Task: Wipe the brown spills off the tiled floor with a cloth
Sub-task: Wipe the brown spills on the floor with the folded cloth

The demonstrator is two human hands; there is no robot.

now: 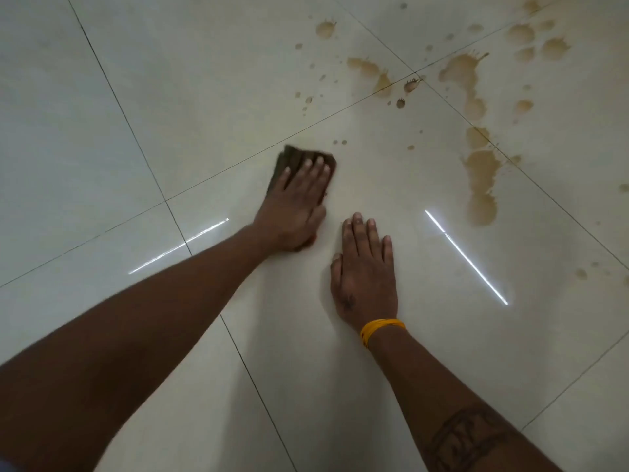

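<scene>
A dark brown cloth lies flat on the pale tiled floor, mostly under my left hand, which presses on it with straight fingers. My right hand rests flat on the tile beside it, palm down, wearing a yellow wristband. Brown spills run in a long streak to the right, with more puddles and small drops scattered at the upper right. Two tiny drops sit just beyond the cloth.
Dark grout lines cross the glossy tiles. Bright light reflections streak the floor on both sides of my hands. A few faint drops lie at the far right edge.
</scene>
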